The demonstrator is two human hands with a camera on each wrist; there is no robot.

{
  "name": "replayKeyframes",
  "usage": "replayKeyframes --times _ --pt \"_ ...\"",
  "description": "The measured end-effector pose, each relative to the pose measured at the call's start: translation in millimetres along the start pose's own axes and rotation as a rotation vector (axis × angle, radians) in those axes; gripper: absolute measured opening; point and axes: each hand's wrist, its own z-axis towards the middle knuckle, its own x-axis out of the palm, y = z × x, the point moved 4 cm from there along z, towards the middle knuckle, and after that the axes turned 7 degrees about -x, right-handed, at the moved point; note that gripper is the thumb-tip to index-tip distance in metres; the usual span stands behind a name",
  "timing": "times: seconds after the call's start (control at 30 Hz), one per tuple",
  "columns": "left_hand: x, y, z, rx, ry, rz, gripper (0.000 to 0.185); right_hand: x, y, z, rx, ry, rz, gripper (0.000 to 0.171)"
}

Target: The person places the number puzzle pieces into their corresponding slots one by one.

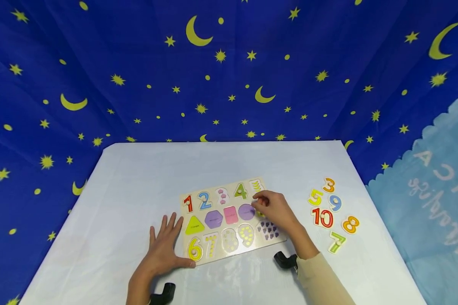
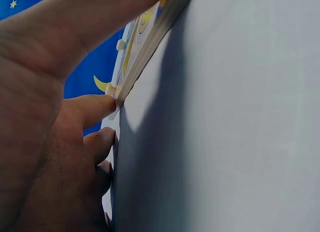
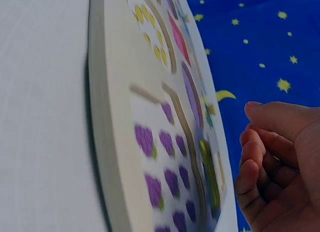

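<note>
A wooden number puzzle board [image 1: 259,244] lies on the table, with the 1 [image 1: 188,204], 2 [image 1: 204,201], 4 [image 1: 241,191] and 6 [image 1: 195,249] pieces in their recesses. My left hand [image 1: 164,250] rests beside its left edge, fingers spread, thumb at the lower left corner. In the left wrist view, fingertips touch the board's side [image 2: 150,52]. My right hand [image 1: 275,209] hovers over the board's right part, fingers loosely bent. Nothing shows between thumb and fingers in the right wrist view. Grape pictures [image 3: 171,182] fill a bare recess below it.
Loose number pieces lie right of the board: 3 [image 1: 329,185], 5 [image 1: 315,197], 9 [image 1: 334,203], 10 [image 1: 322,218], 8 [image 1: 350,225] and 7 [image 1: 336,242]. A star-patterned blue cloth [image 1: 229,84] hangs behind the white table [image 1: 149,169].
</note>
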Motion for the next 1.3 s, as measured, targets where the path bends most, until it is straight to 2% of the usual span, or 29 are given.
replayKeyframes --times 0.3,0.5,0.7,0.83,1.07,1.3 --pt "-6.7 -3.7 3.2 0.023 -0.029 -0.007 0.140 -25.6 -9.3 -5.2 0.036 -0.026 -0.044 0.018" --pt "-6.9 -5.8 6.1 0.020 -0.014 0.002 0.139 -35.2 -15.2 -10.2 0.054 -0.035 -0.066 0.017" --pt "-7.6 -4.8 7.6 0.021 -0.014 0.011 0.140 -43.3 -17.4 -19.8 0.099 -0.078 -0.017 0.018" --pt "-7.1 -3.4 5.7 0.021 -0.013 -0.002 0.140 -48.0 -22.6 -29.0 0.120 -0.108 -0.037 0.017" --pt "3.9 0.7 -4.1 0.022 -0.006 0.006 0.142 -60.1 -34.4 -53.0 0.174 -0.152 -0.090 0.016" --pt "1.4 -0.3 -1.7 0.030 -0.011 0.003 0.141 -72.7 -42.6 -59.9 0.165 -0.177 -0.128 0.018"
